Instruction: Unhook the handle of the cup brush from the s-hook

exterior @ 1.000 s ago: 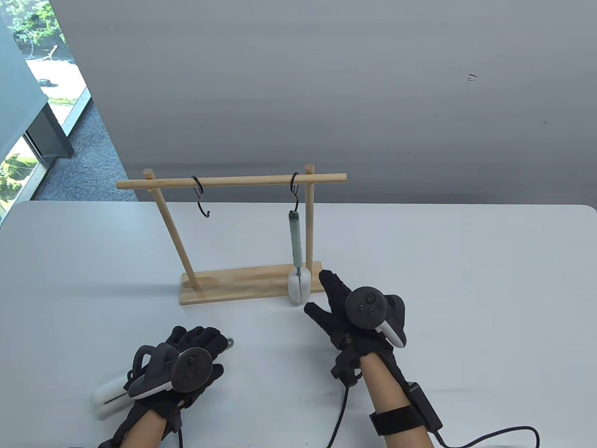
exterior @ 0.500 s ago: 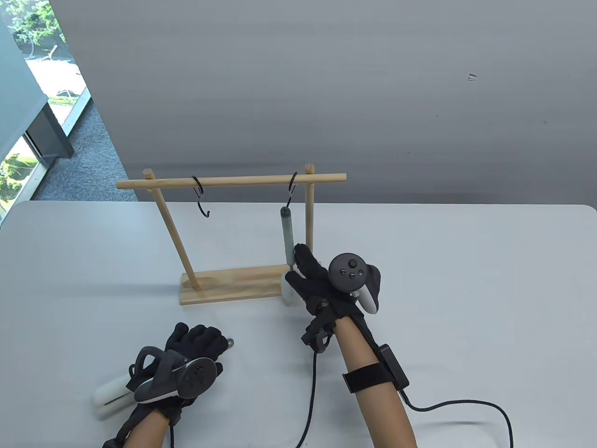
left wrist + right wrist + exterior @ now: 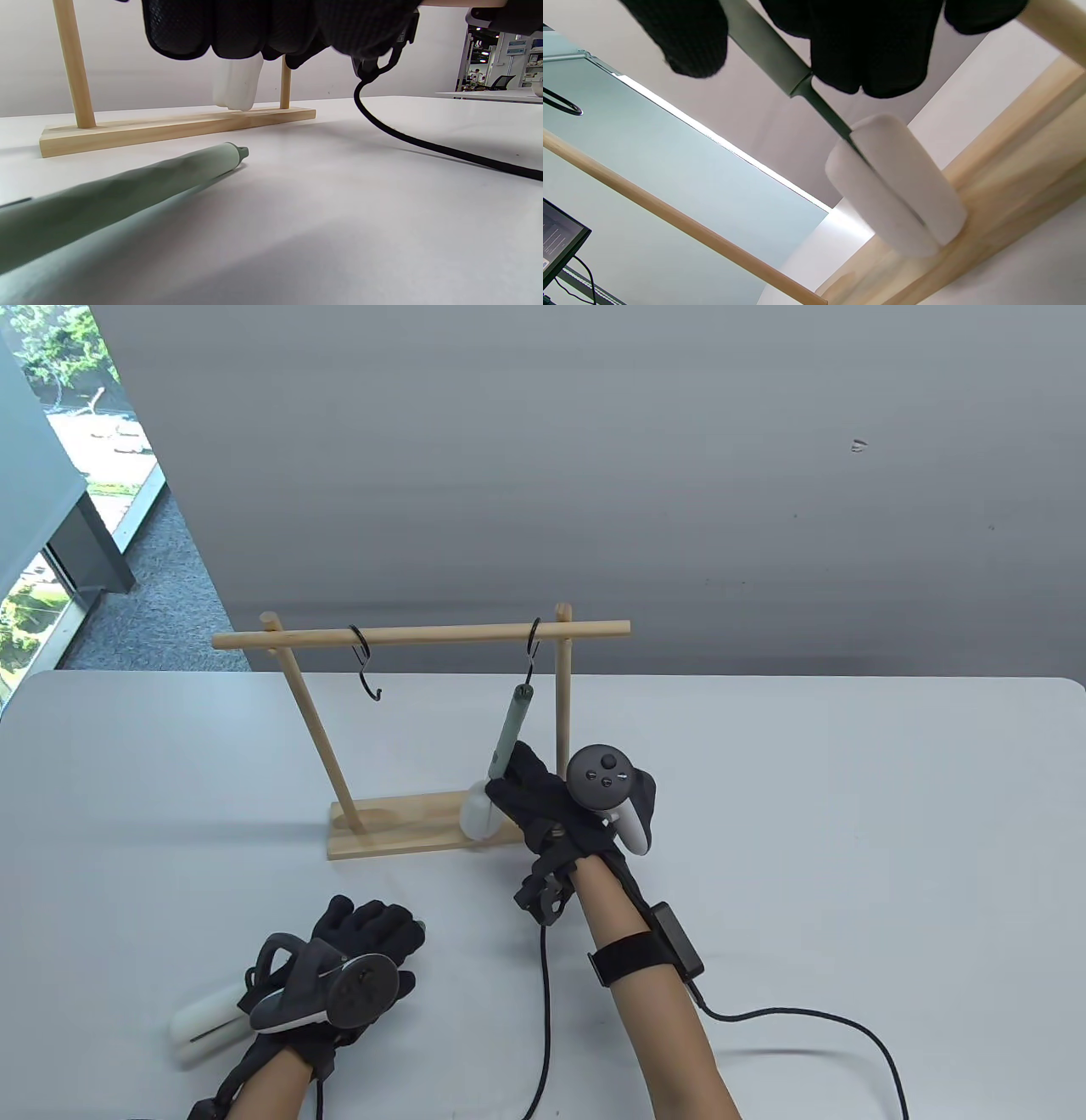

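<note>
Nearest me, my left hand [image 3: 356, 963] rests on the table [image 3: 848, 831], fingers curled over a second brush [image 3: 106, 199] lying flat there; its white sponge end [image 3: 199, 1027] pokes out behind the wrist. I cannot tell whether the fingers actually clamp it. Further out, my right hand [image 3: 551, 806] grips the lower part of the cup brush handle [image 3: 512, 725], just above its white sponge head [image 3: 479, 810], which hangs over the wooden rack's base [image 3: 399, 827]. The handle tilts, its lower end swung left, and its top loop is still caught on the right s-hook [image 3: 533, 649] on the crossbar [image 3: 424, 634]. A second, bare s-hook [image 3: 365, 670] hangs further left along the bar.
</note>
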The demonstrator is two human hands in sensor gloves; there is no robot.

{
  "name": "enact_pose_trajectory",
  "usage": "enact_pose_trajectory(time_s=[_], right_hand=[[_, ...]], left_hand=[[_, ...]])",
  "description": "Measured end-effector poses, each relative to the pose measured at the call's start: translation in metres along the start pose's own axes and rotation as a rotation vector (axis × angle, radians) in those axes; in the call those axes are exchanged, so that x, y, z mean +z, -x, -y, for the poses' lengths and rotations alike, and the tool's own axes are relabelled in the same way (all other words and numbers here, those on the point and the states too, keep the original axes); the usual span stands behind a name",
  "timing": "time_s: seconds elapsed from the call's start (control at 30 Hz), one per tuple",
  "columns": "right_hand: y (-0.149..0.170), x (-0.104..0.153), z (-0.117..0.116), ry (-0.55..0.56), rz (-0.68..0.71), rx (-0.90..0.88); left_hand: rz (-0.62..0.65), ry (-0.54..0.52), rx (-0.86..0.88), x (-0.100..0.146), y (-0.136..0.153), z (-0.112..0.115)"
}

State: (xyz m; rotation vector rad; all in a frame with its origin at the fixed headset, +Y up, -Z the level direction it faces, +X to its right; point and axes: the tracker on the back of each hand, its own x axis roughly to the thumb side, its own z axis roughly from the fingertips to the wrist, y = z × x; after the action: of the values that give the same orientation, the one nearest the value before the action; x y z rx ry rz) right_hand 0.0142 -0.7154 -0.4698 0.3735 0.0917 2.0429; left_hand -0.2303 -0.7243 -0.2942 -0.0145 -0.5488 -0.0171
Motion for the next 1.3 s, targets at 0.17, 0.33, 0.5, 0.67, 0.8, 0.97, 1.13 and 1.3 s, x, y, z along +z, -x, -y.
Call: enact_pose_trajectory(time_s=[0.17, 0.33, 0.5, 0.67, 0.8, 0.97, 1.13, 1.3], right_hand=[[0.001, -0.006, -0.007, 0.020, 0.005, -0.054], [-0.003, -0.008, -0.008, 0.029, 0.028, -0.083], [-0.008, 0.000, -0.007, 0.031, 0.045, -0.071], [-0.021, 0.012, -0.005, 0.019, 0.072, -0.092], [-0.033, 0.020, -0.006, 0.003, 0.094, -0.102], [-0.048, 0.029, -0.005, 0.019, 0.113, -0.073], [-0.060, 0.039, 0.000, 0.042, 0.132, -0.060], [-0.064, 0.059, 0.007, 0.060, 0.162, 0.025]], left_hand=[[0.002, 0.011, 0.020, -0.002, 0.003, 0.002], [-0.003, 0.001, 0.057, -0.001, 0.008, 0.002], [-0.015, 0.002, 0.069, -0.001, 0.010, 0.003], [-0.024, 0.010, 0.060, 0.000, 0.010, 0.002], [-0.037, 0.007, 0.062, 0.001, 0.011, 0.002], [-0.055, 0.004, 0.069, 0.004, 0.014, 0.002], [-0.062, -0.004, 0.081, 0.006, 0.017, 0.000], [-0.062, -0.009, 0.094, 0.008, 0.019, -0.001]])
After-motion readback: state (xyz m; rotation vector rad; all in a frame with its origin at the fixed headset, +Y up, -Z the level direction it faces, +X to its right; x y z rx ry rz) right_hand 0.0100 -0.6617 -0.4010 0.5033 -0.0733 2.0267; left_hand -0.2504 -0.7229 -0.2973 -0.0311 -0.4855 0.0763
